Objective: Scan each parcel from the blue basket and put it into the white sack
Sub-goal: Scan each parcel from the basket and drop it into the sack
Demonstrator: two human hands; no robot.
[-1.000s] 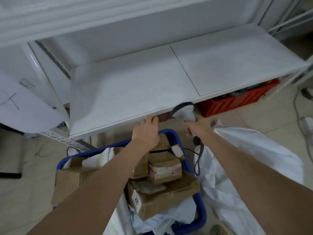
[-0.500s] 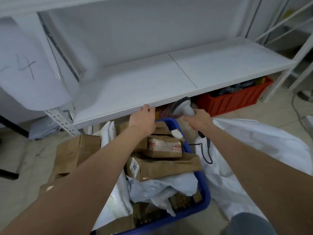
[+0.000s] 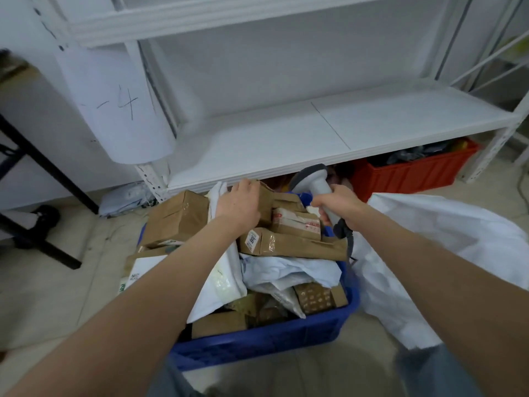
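Below the white shelf (image 3: 286, 138), the white sack (image 3: 458, 239) lies slumped just right of the blue basket (image 3: 257, 345), which is heaped with parcels (image 3: 289, 245). Your left grip (image 3: 239, 204) curls over a brown parcel (image 3: 266, 200) at the basket's far end. Just beside it, your right grip (image 3: 340, 202) clasps the grey scanner (image 3: 319, 181).

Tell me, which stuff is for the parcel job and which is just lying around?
For the job: blue basket; the brown parcel that the left hand grips; the scanner in the right hand; white sack.

Just lying about: red crate; white shelf; paper sheet marked 4; black table leg.
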